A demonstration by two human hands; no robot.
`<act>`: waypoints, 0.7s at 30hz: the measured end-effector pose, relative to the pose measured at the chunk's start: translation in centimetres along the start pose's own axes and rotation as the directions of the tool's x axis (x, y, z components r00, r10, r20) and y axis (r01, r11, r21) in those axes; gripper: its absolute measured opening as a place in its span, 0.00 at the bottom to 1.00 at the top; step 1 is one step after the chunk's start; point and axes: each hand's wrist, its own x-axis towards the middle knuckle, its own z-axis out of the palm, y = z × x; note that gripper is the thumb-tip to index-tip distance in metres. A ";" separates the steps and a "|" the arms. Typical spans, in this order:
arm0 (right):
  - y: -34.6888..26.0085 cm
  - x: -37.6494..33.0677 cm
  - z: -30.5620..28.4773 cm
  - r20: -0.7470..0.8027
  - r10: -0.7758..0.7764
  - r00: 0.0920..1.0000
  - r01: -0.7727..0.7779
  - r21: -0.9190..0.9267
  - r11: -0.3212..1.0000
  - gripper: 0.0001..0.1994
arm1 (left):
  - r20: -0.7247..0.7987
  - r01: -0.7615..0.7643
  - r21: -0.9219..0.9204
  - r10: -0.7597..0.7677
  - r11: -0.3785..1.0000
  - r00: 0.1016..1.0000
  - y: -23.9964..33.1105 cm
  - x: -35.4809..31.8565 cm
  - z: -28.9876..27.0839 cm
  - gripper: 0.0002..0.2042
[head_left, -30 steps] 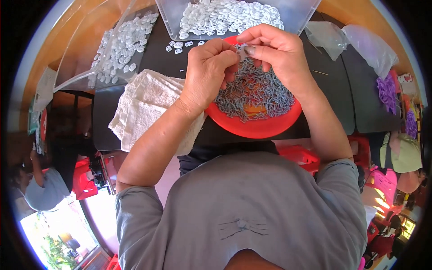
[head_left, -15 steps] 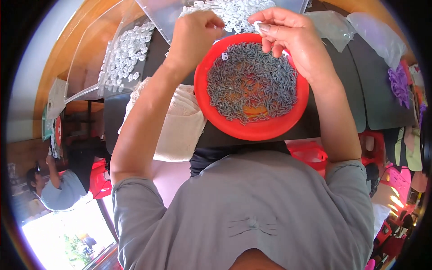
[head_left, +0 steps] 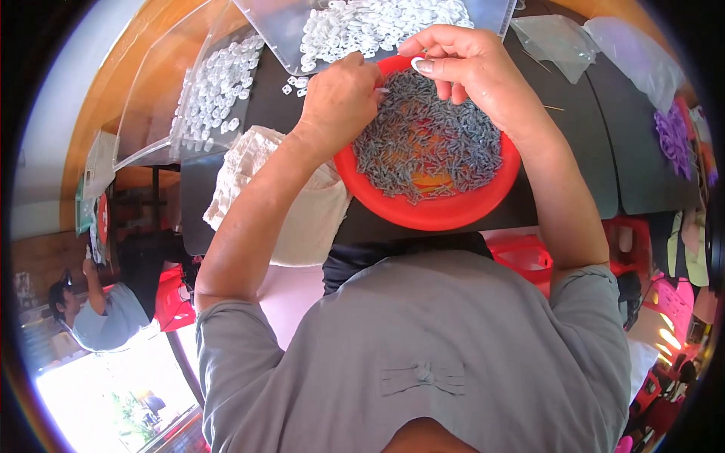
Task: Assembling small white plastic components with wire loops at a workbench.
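A round red bowl (head_left: 430,219) in front of me holds many small grey screw-like pieces (head_left: 468,162). My right hand (head_left: 472,72), over the bowl's far right side, pinches a small white plastic piece (head_left: 416,64) between thumb and forefinger. At the bowl's far left rim, my left hand (head_left: 340,98) has its fingers closed, their tips at another white piece (head_left: 384,90) just above the grey ones. Part of that piece is hidden by the fingers. Beyond the hands, a clear plastic bin (head_left: 276,38) contains a heap of white pieces with holes (head_left: 377,30).
Left of it, a second clear container (head_left: 136,136) holds more white pieces (head_left: 219,87). A few lie loose (head_left: 294,85) on the dark table (head_left: 589,151). A cream cloth (head_left: 302,226) sits beside the bowl. Plastic bags (head_left: 555,45) lie at right. Another person (head_left: 109,313) is far left.
My left hand has moved right and down to the bowl's rim, reaching the white piece lying there. My right hand has shifted slightly left, still pinching its white piece.
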 end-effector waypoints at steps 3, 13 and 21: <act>0.0 0.1 0.0 0.039 -0.022 0.999 0.021 0.005 1.000 0.09 | 0.027 -0.009 0.058 0.007 0.998 1.000 -0.4 0.1 0.1 0.06; 0.7 0.3 -0.3 0.009 -0.096 0.995 0.097 -0.115 0.989 0.06 | -0.050 -0.009 -0.019 0.008 1.000 0.999 0.0 0.2 0.6 0.05; 0.8 0.3 -0.5 0.002 -0.049 0.999 0.049 -0.097 0.994 0.06 | -0.065 0.148 -0.449 -0.198 0.881 0.978 0.3 -0.1 -0.1 0.06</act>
